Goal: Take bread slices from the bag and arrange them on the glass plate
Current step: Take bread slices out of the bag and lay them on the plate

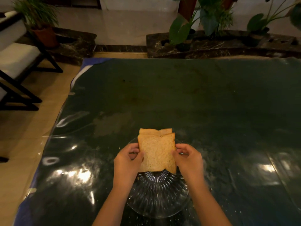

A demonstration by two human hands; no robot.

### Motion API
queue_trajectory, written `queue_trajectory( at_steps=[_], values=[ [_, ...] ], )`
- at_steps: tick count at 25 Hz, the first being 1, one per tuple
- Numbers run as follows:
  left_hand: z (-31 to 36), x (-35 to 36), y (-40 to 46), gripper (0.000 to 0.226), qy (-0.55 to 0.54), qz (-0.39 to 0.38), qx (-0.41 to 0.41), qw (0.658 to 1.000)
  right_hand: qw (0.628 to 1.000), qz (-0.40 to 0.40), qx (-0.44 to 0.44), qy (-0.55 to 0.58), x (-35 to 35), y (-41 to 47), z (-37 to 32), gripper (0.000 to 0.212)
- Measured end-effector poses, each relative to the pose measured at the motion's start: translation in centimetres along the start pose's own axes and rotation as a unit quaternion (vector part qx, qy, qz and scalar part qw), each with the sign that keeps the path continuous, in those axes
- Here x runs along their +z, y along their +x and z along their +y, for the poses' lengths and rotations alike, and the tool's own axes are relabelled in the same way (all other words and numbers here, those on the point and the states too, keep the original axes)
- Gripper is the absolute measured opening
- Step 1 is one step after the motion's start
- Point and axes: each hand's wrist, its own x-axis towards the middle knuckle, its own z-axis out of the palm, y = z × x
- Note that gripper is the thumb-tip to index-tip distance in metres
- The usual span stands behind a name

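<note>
Your left hand (128, 162) and right hand (189, 159) each pinch a side edge of the top bread slice (157, 154), holding it over the far half of the glass plate (156, 193) on the dark, glossy tabletop (211, 103). Another slice (154, 131) peeks out just behind it, overlapped by the one you hold
</note>
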Motion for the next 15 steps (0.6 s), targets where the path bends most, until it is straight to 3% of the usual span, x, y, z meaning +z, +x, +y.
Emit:
queue_trajectory(
  at_steps=[4,8,11,15],
  values=[
    [-1.3,0.2,-1.0,0.024,0.021,-0.006,-0.027,0.999,0.999,-0.024,0.023,-0.008,0.2,-0.5,1.6,0.014],
    [-1.9,0.8,-1.0,0.024,0.089,0.005,0.008,0.996,0.998,-0.022,0.029,-0.042,0.5,-0.3,2.9,0.014],
    [-2.2,1.0,-0.7,0.034,0.13,0.021,0.029,0.991,0.995,-0.021,-0.01,-0.095,0.6,-0.3,3.5,0.016],
    [-2.5,1.5,-1.1,0.023,0.101,-0.005,0.033,0.994,0.993,-0.039,-0.056,-0.093,1.2,-0.3,3.4,0.022]
  ],
)
